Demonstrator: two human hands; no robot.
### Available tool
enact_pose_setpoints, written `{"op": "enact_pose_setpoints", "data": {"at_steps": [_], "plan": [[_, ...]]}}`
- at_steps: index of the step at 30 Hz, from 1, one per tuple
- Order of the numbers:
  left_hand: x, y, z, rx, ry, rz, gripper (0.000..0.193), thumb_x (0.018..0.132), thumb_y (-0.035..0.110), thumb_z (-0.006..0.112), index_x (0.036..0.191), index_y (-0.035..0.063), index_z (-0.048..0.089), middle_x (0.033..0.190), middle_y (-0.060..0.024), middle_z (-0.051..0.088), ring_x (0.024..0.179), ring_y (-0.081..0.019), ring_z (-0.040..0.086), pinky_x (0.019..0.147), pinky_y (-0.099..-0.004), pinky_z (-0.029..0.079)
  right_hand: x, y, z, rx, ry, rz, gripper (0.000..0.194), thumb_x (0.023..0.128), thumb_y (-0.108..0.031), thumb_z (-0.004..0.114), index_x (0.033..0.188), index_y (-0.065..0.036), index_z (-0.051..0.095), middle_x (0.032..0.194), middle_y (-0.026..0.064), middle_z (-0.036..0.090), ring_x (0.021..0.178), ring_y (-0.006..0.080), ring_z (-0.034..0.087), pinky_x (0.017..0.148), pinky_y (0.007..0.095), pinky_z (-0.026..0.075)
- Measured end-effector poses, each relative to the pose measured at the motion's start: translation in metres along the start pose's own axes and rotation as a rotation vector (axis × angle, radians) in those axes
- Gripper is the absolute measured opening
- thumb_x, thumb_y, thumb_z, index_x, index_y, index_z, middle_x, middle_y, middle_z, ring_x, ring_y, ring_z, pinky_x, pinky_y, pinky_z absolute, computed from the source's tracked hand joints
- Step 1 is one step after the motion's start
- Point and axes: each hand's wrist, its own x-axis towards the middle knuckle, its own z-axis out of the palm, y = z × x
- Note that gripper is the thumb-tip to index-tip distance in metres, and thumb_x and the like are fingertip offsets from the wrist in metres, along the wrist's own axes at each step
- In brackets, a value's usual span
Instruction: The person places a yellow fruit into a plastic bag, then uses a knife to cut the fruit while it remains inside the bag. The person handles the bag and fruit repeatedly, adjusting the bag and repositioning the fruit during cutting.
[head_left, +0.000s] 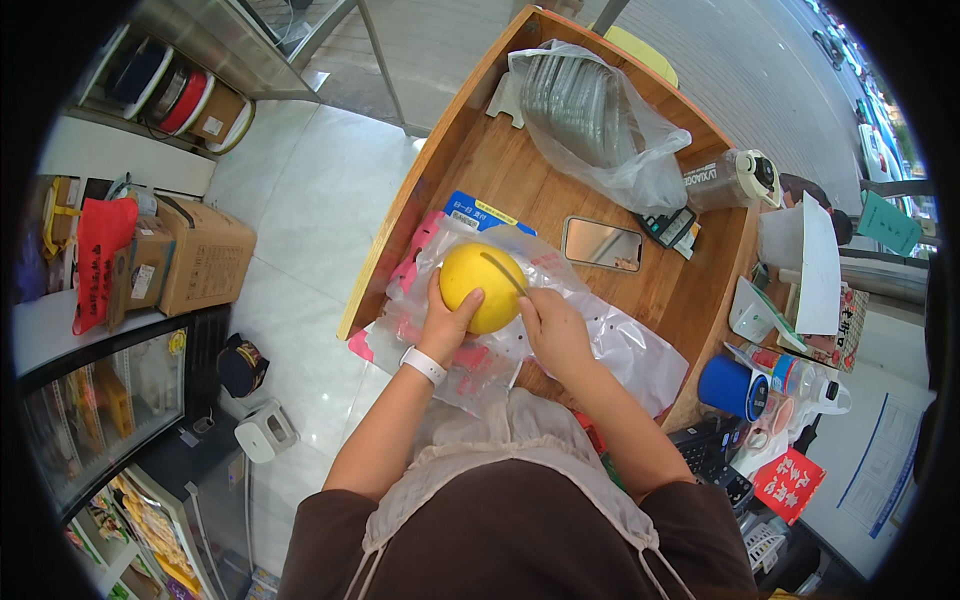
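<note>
My left hand (448, 322) cups a smooth, round yellow fruit (474, 283) from its left and near side, thumb on top. Whether it is a melon or a pomelo I cannot tell. My right hand (556, 330) grips a thin, narrow blade (502, 271), seemingly a knife, whose handle is hidden in the fingers. The blade lies across the upper right of the fruit's skin; I cannot tell if it has cut in. Beneath the fruit, clear plastic bags (600, 330) with pink print are spread over the wooden counter (502, 169).
A smartphone (603, 244) lies right of the bags, beside a calculator (667, 226). Further back are a bag of clear plastic lids or containers (585, 112) and a drink bottle (720, 182). The counter has raised wooden sides (435, 157). A blue canister (731, 386) stands at right.
</note>
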Motion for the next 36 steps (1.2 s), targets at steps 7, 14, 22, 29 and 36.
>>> {"op": "enact_pose_setpoints", "data": {"at_steps": [7,14,22,29,36], "plan": [[-0.001,0.002,0.003,0.021,0.012,0.011,0.092,0.079,0.032,0.071,0.144,0.0135,0.008,0.131,-0.0158,0.039,0.104,-0.0270,0.054,0.064,-0.0367,0.054,-0.021,-0.002,0.002,-0.055,0.004,0.005,0.021,0.092,-0.021,0.050,0.098,-0.003,0.059,0.089,0.0155,0.061,0.079,0.0348,0.059,0.066,0.0409,0.048],[0.006,-0.009,0.004,0.007,0.071,0.085,0.088,0.080,0.033,0.070,0.143,0.0121,0.013,0.126,-0.0151,0.043,0.100,-0.0260,0.056,0.061,-0.0355,0.054,-0.028,-0.008,0.006,-0.181,-0.044,0.090,0.017,0.091,-0.021,0.051,0.095,-0.005,0.057,0.080,0.0152,0.058,0.070,0.0353,0.058,0.060,0.0436,0.047],[0.012,0.006,0.001,0.062,0.060,0.051,0.074,0.080,0.041,0.066,0.138,0.0129,0.030,0.120,-0.0105,0.050,0.092,-0.0225,0.060,0.053,-0.0354,0.054,-0.051,0.011,0.016,-0.188,0.052,0.025,0.012,0.087,-0.019,0.056,0.091,-0.007,0.056,0.074,0.0138,0.055,0.059,0.0346,0.057,0.052,0.0431,0.048],[0.017,0.024,-0.002,0.089,0.058,-0.084,0.071,0.081,0.052,0.061,0.135,0.0148,0.034,0.118,-0.0104,0.053,0.091,-0.0258,0.062,0.059,-0.0403,0.054,-0.072,0.047,0.032,-0.185,0.081,0.018,0.011,0.086,-0.018,0.057,0.091,-0.008,0.057,0.075,0.0128,0.055,0.062,0.0334,0.058,0.053,0.0419,0.048],[0.022,0.034,-0.003,0.061,0.001,-0.148,0.068,0.083,0.060,0.053,0.136,0.0198,0.035,0.119,-0.0085,0.055,0.095,-0.0273,0.062,0.071,-0.0440,0.054,-0.094,0.076,0.031,-0.045,0.095,0.042,0.017,0.088,-0.017,0.055,0.098,-0.004,0.058,0.078,0.0152,0.059,0.066,0.0344,0.057,0.057,0.0430,0.047]]}}
